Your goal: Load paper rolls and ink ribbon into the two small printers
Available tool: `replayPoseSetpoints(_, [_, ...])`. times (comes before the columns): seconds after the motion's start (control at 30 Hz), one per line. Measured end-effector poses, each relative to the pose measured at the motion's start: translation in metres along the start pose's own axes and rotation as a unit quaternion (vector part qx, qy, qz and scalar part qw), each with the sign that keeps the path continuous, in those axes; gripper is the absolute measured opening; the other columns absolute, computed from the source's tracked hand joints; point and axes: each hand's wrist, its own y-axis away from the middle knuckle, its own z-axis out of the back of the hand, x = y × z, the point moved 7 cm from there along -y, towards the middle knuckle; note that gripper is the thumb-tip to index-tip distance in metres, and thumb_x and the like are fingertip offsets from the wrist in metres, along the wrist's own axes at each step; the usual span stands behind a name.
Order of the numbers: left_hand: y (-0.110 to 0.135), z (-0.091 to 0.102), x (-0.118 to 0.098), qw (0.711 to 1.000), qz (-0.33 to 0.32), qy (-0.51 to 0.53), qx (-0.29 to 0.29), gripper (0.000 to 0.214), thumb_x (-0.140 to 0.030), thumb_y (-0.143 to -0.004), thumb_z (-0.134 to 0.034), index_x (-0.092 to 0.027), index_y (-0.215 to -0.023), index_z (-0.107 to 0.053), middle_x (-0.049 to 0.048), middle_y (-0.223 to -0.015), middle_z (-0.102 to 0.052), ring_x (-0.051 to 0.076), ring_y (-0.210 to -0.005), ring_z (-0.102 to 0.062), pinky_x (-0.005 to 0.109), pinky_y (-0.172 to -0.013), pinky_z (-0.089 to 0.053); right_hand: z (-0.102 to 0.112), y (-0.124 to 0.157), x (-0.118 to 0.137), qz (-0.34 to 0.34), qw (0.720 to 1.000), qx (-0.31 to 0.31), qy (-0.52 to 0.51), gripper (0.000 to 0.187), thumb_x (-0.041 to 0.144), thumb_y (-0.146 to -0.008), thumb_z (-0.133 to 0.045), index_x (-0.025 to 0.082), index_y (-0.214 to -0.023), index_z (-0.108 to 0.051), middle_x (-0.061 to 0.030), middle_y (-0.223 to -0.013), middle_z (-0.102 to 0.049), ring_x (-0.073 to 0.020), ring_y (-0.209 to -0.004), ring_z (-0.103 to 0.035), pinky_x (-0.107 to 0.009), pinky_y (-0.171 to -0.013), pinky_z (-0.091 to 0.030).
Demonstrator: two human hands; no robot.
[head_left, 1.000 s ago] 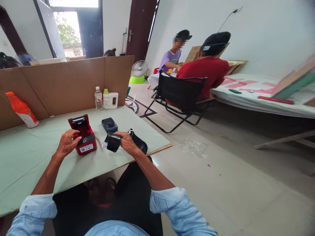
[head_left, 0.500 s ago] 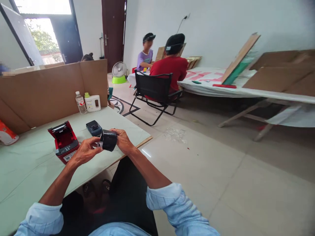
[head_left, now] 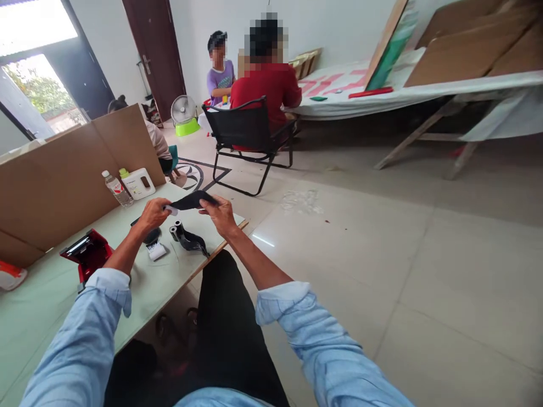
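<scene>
Both my hands hold a flat black wrapper (head_left: pixel 193 200) above the pale green table (head_left: pixel 38 305). My left hand (head_left: pixel 153 213) pinches its left end, where a bit of white shows, and my right hand (head_left: pixel 217 213) grips its right end. Under them on the table lie a small white paper roll (head_left: pixel 157 251), a dark device (head_left: pixel 151 234) mostly hidden by my left hand, and a black wrapped pack of rolls (head_left: pixel 189 239). A red label printer (head_left: pixel 87 256) with its lid up stands to the left.
A water bottle (head_left: pixel 115 189) and a white jug (head_left: pixel 138 183) stand by the cardboard partition (head_left: pixel 63 181). An orange bottle (head_left: pixel 11 276) lies at the far left. Two people sit beyond a black folding chair (head_left: pixel 246 135) at a long covered table (head_left: pixel 424 87).
My left hand left the red printer and joined the right on the black wrapper, which is now flattened and lifted. A white roll now lies on the table. The view swung right.
</scene>
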Motion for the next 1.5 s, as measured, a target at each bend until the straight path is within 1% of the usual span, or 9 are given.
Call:
replayPoseSetpoints(0.13, [-0.035, -0.037, 0.000, 0.992, -0.013, -0.090, 0.088, 0.049, -0.008, -0.074, -0.056, -0.018, -0.113, -0.083, 0.0099, -0.112, -0.081, 0.025, -0.109, -0.071, 0.032, -0.102, -0.052, 0.024, 0.009, -0.016, 0.047, 0.993, 0.003, 0.106, 0.034, 0.054, -0.077, -0.073, 0.020, -0.076, -0.066, 0.0016, -0.069, -0.059, -0.0168, -0.070, -0.056, -0.031, -0.068, -0.050])
replayPoseSetpoints(0.27, [-0.043, -0.068, 0.002, 0.984, -0.026, -0.093, 0.148, 0.048, -0.008, -0.071, -0.055, -0.020, -0.107, -0.084, 0.0068, -0.110, -0.082, 0.023, -0.105, -0.073, 0.027, -0.097, -0.055, 0.035, 0.035, -0.032, 0.072, 0.970, 0.027, 0.232, 0.031, 0.049, -0.085, -0.063, 0.022, -0.071, -0.062, 0.0017, -0.066, -0.056, -0.0166, -0.069, -0.050, -0.030, -0.067, -0.043])
replayPoseSetpoints(0.47, [-0.042, -0.080, 0.005, 0.973, -0.037, -0.076, 0.215, 0.045, -0.018, -0.079, -0.054, -0.016, -0.114, -0.082, 0.0093, -0.119, -0.080, 0.023, -0.105, -0.073, 0.026, -0.095, -0.055, 0.031, 0.069, -0.035, 0.132, 0.909, 0.080, 0.386, 0.027, 0.036, -0.092, -0.059, 0.023, -0.068, -0.059, -0.0029, -0.069, -0.060, -0.0204, -0.073, -0.053, -0.034, -0.079, -0.045])
replayPoseSetpoints(0.6, [-0.034, -0.085, 0.002, 0.968, -0.039, -0.073, 0.237, 0.046, -0.020, -0.076, -0.059, -0.017, -0.116, -0.081, 0.0096, -0.113, -0.080, 0.023, -0.101, -0.072, 0.026, -0.090, -0.055, 0.022, 0.087, -0.034, 0.168, 0.889, 0.124, 0.408, 0.019, 0.027, -0.095, -0.056, 0.022, -0.085, -0.072, -0.0071, -0.082, -0.072, -0.0230, -0.083, -0.062, -0.039, -0.094, -0.047])
replayPoseSetpoints(0.83, [-0.021, -0.084, -0.004, 0.967, -0.041, -0.080, 0.237, 0.032, -0.020, -0.077, -0.063, -0.019, -0.103, -0.082, 0.0084, -0.101, -0.080, 0.023, -0.099, -0.071, 0.025, -0.089, -0.053, 0.032, 0.118, -0.035, 0.196, 0.866, 0.085, 0.452, 0.025, 0.023, -0.096, -0.058, 0.020, -0.111, -0.077, -0.0115, -0.118, -0.077, -0.0287, -0.116, -0.065, -0.056, -0.122, -0.035])
replayPoseSetpoints(0.97, [-0.016, -0.077, -0.005, 0.969, -0.036, -0.080, 0.229, 0.039, -0.026, -0.085, -0.061, -0.018, -0.119, -0.078, 0.0106, -0.115, -0.079, 0.023, -0.099, -0.072, 0.026, -0.090, -0.054, 0.036, 0.139, -0.035, 0.225, 0.851, 0.066, 0.470, 0.030, 0.023, -0.095, -0.060, 0.021, -0.120, -0.077, -0.0124, -0.129, -0.074, -0.0321, -0.129, -0.060, -0.059, -0.122, -0.036])
replayPoseSetpoints(1.17, [0.000, -0.052, 0.010, 0.981, -0.019, -0.081, 0.177, 0.053, -0.020, -0.089, -0.053, -0.014, -0.141, -0.064, 0.0158, -0.141, -0.067, 0.027, -0.126, -0.065, 0.035, -0.112, -0.047, 0.044, 0.158, -0.039, 0.234, 0.851, 0.045, 0.469, 0.045, 0.029, -0.096, -0.062, 0.020, -0.140, -0.068, -0.0155, -0.143, -0.066, -0.0347, -0.142, -0.052, -0.059, -0.121, -0.042])
replayPoseSetpoints(1.3, [0.026, -0.042, 0.030, 0.987, 0.034, -0.066, 0.142, 0.063, -0.007, -0.079, -0.055, -0.015, -0.142, -0.060, 0.0158, -0.136, -0.068, 0.025, -0.111, -0.069, 0.037, -0.103, -0.052, 0.051, 0.167, -0.040, 0.221, 0.857, 0.033, 0.464, 0.057, 0.030, -0.095, -0.063, 0.023, -0.152, -0.058, -0.0165, -0.151, -0.059, -0.0356, -0.145, -0.051, -0.061, -0.122, -0.043])
replayPoseSetpoints(1.5, [0.054, -0.062, 0.025, 0.992, 0.057, -0.033, 0.105, 0.066, -0.018, -0.080, -0.069, -0.019, -0.143, -0.051, 0.0125, -0.118, -0.074, 0.028, -0.101, -0.070, 0.037, -0.090, -0.053, 0.051, 0.197, -0.040, 0.197, 0.869, 0.017, 0.454, 0.061, 0.032, -0.097, -0.062, 0.024, -0.157, -0.051, -0.0164, -0.151, -0.058, -0.0347, -0.141, -0.055, -0.059, -0.119, -0.047])
